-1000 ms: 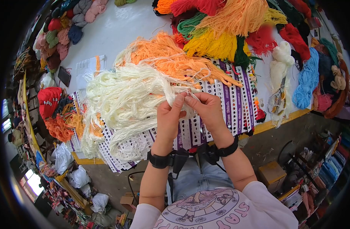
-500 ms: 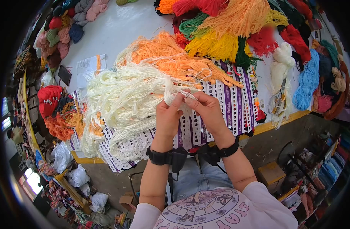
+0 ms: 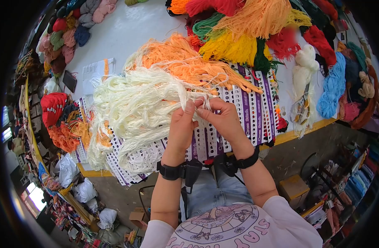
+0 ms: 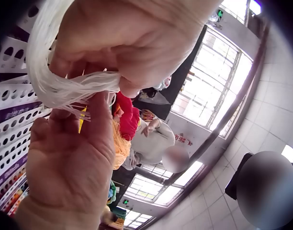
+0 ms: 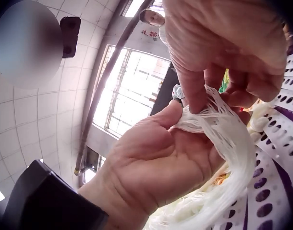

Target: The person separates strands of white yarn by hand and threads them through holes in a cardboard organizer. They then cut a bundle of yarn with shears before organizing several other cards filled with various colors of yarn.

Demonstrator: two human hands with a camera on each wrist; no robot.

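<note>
A large heap of white yarn point(image 3: 131, 99) lies across the near part of the table, beside orange yarn point(image 3: 177, 56). At its right end the left hand point(image 3: 182, 126) pinches a looped white bundle between thumb and fingers. Facing it, the right hand point(image 3: 226, 120) pinches loose strands of that bundle, fingertips close to the left thumb. In the left wrist view the bundle point(image 4: 43, 72) curves down from the left hand point(image 4: 132, 38) to the right hand point(image 4: 70, 163). The right wrist view has strands point(image 5: 232, 139) crossing the left palm point(image 5: 161, 158), below the right hand point(image 5: 228, 43).
Purple and white punched strips point(image 3: 245, 111) lie under the yarn. Red, green, yellow and peach yarn point(image 3: 255, 20) is piled at the back; blue yarn point(image 3: 332, 91) is at the right. A dark phone point(image 3: 69, 81) and paper sheets point(image 3: 94, 72) lie left. The table's yellow edge point(image 3: 305, 130) runs in front.
The right hand's fingertips have shifted slightly left and its thumb now points toward the left hand. The strands by the fingertips hang differently. Both hands stay at the bundle.
</note>
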